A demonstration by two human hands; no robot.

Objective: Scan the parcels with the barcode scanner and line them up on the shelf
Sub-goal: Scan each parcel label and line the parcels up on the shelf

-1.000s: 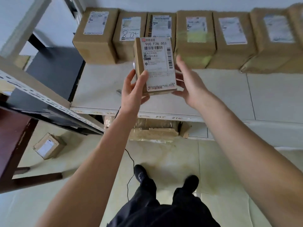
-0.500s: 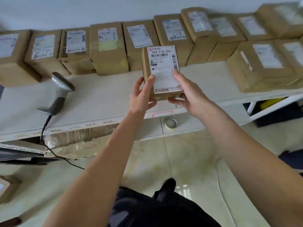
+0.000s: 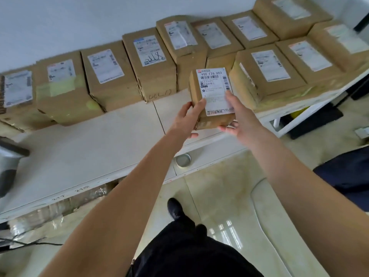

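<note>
Head view: two hands (image 3: pixel 186 118) (image 3: pixel 240 118) hold one parcel (image 3: pixel 214 96) above the shelf (image 3: pixel 99 144).

The barcode scanner (image 3: pixel 8 162) is cut off by the left edge; only a blurred grey part shows. The underside of the held parcel (image 3: pixel 212 96) is hidden by the fingers of both hands. Labels on the row of parcels (image 3: pixel 111 76) are too blurred to read. The far-right boxes (image 3: pixel 343 43) run out of view.
</note>
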